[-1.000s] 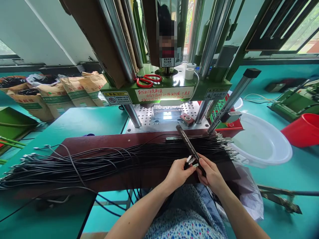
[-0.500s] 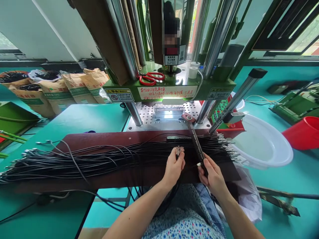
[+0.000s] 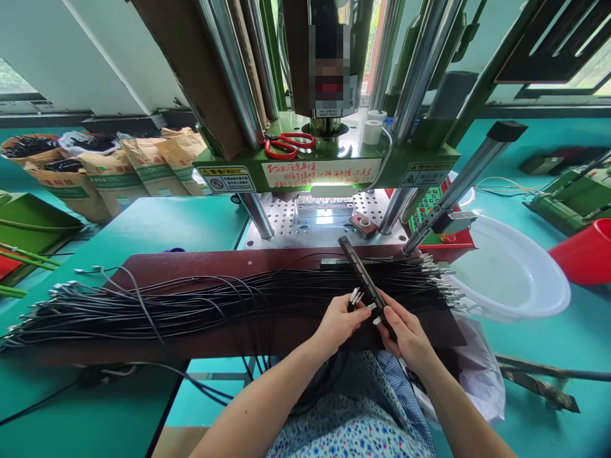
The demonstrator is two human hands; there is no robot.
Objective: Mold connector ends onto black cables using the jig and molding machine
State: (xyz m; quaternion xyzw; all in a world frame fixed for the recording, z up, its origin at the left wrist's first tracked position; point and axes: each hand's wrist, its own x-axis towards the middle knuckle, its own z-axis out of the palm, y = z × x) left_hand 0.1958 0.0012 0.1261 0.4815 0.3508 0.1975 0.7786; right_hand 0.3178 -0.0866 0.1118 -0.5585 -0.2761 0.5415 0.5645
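My left hand (image 3: 338,323) is closed around black cables, whose silver metal connectors (image 3: 356,296) stick up past the fingers. Its fingertips, with another small connector at them, touch the side of a long dark slotted bar (image 3: 359,270). My right hand (image 3: 405,329) grips that bar by its lower end, and a silver connector shows at the bar's edge near the thumb. The bar tilts up and left over a thick bundle of black cables (image 3: 191,312) on a brown board (image 3: 167,264). A second slotted strip (image 3: 334,262) lies behind the bundle.
Ahead is a green press (image 3: 286,175) with steel columns, a perforated plate (image 3: 272,219) and red-handled scissors (image 3: 289,145) on top. A white basin (image 3: 515,273) and a red bucket (image 3: 585,251) stand at right. Paper sacks (image 3: 109,175) sit at the back left.
The bar's far end has left the small reddish block on the press plate and swung left. My left hand has moved right, bringing connectors up against the bar.
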